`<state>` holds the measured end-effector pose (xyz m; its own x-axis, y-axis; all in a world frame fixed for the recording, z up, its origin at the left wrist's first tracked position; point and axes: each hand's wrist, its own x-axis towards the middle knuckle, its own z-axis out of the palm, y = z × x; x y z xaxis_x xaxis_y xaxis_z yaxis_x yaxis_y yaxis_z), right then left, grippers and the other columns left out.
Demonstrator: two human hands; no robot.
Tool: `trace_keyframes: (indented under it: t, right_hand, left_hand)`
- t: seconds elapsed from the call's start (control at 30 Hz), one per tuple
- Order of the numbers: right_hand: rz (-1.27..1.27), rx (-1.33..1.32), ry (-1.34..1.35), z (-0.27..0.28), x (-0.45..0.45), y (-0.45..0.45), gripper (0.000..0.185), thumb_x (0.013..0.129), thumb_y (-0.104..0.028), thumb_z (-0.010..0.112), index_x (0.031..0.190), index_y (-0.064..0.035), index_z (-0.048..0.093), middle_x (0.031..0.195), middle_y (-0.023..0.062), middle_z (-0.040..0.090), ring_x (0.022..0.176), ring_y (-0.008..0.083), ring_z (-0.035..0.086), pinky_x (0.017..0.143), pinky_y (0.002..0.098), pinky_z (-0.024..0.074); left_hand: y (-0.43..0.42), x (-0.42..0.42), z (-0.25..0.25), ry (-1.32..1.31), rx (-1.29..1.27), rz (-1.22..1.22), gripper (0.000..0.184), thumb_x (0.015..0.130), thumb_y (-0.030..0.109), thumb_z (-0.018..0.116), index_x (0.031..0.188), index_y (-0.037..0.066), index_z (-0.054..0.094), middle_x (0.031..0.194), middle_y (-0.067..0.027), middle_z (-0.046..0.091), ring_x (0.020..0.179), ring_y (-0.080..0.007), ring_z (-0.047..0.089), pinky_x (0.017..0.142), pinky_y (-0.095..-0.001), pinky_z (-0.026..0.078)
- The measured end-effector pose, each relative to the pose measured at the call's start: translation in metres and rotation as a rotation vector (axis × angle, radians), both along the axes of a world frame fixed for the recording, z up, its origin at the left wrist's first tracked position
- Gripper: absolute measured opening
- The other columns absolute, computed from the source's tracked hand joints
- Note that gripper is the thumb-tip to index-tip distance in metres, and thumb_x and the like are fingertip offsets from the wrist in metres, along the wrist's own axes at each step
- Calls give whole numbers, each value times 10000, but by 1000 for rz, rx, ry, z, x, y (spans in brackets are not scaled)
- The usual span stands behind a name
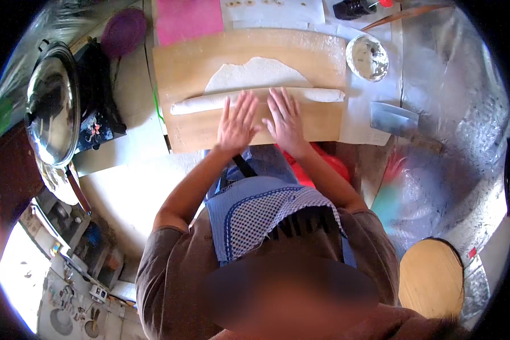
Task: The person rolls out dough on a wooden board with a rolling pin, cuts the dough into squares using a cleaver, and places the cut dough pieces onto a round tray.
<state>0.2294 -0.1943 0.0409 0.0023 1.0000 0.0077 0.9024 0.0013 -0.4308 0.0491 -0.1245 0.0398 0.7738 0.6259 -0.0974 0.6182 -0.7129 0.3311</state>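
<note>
A long rolling pin [204, 103], pale and floury, lies across the wooden board [195, 134], with dough seemingly wrapped on it. Behind the pin a flat white sheet of dough [258, 73] spreads out with a curved far edge. My left hand [239, 122] is open, its fingertips at the pin's middle. Just right of it, my right hand [286, 116] also lies open with its fingertips on the pin. The fingers of both hands are stretched out, and the palms are over the near part of the board.
A bowl of flour [367, 58] stands right of the board, with a cleaver [394, 118] nearer me. On the left are a lidded pan [54, 105] and a purple round item [123, 32]. A pink sheet [188, 20] lies behind the board. A round wooden board [432, 277] is at lower right.
</note>
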Motion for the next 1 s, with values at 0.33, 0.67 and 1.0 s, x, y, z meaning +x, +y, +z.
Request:
trace_keyframes:
  t: [0.33,0.67,1.0]
  right_hand:
    - [-244,129,-239,-11,45,107,590,896,-488,565,1367,-136,528,1530,50,365,1418,359,278,1105,602,254]
    - [-204,198,-306,-15,104,142,536,888,-413,594,1385,-229,514,1537,-2,356,1421,347,285,1117,586,245]
    - [-152,-1,-282,-6,75,11,522,865,-388,612,1370,-279,539,1520,-29,390,1439,329,248,1089,614,214]
  left_hand:
    - [119,27,-34,20,212,451,797,940,604,408,1530,96,235,1595,-182,169,1474,-382,134,1168,-588,95]
    - [189,-7,-45,-140,228,354,769,953,609,365,1534,122,232,1582,-162,227,1474,-349,163,1173,-581,69]
    - [84,-88,-37,-10,179,318,694,985,529,345,1530,113,238,1594,-111,221,1475,-333,171,1176,-580,58]
